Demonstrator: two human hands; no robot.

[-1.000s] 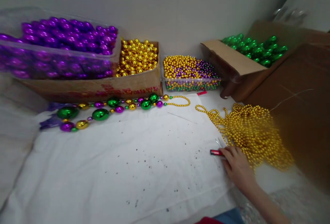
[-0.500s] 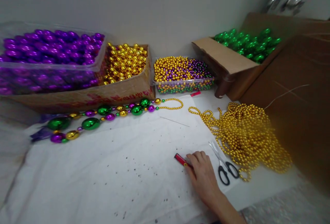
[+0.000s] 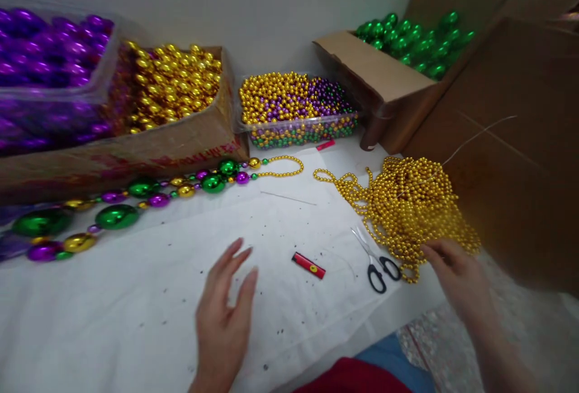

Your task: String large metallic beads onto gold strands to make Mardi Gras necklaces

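Note:
My left hand (image 3: 226, 308) hovers over the white cloth (image 3: 149, 284), thumb and fingers apart and nothing in them. To its right, a red lighter (image 3: 309, 265) lies on the cloth. My right hand (image 3: 456, 275) is at the near edge of a heap of gold bead strands (image 3: 407, 200). Its fingers are drawn together; whatever is between them is hidden. Scissors with black handles (image 3: 376, 263) rest between the lighter and the heap. A finished-looking necklace of green, purple and gold beads (image 3: 116, 217) stretches along the back left.
Along the wall stand a clear tub of purple beads (image 3: 54, 97), a carton of gold beads (image 3: 181, 134), a clear tub of small mixed beads (image 3: 298, 122) and a carton of green beads (image 3: 384, 70). A thin needle-like piece (image 3: 289, 198) lies on the cloth.
My right hand has let go of the lighter and moved right to the gold strands. My left hand has come into view. The camera view has shifted.

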